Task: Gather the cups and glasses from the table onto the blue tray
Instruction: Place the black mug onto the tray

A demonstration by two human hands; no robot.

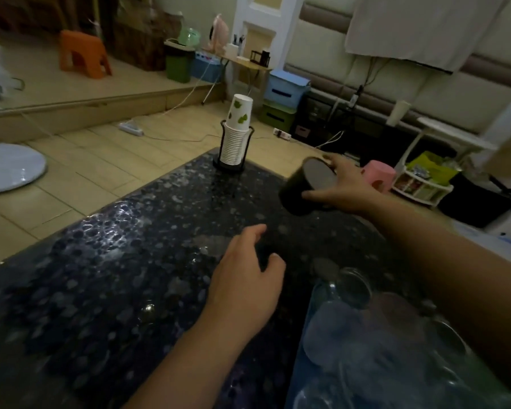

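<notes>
Right hand (345,187): reaches forward from the right forearm (455,261), which crosses the lower right of the view; fingers and thumb curl around a dark cup (304,190), held tilted above the table with its mouth turned toward the camera. Left hand (245,278): extends from the left forearm (183,364), which rises from the bottom edge; palm down, low over the table, fingers loosely bent, thumb apart from them, holding nothing.

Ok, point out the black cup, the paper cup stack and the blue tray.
black cup (303,199), head view, on its dark side wall.
paper cup stack (233,143), head view, on the ribbed rims.
blue tray (303,364), head view, on its left edge.
</notes>
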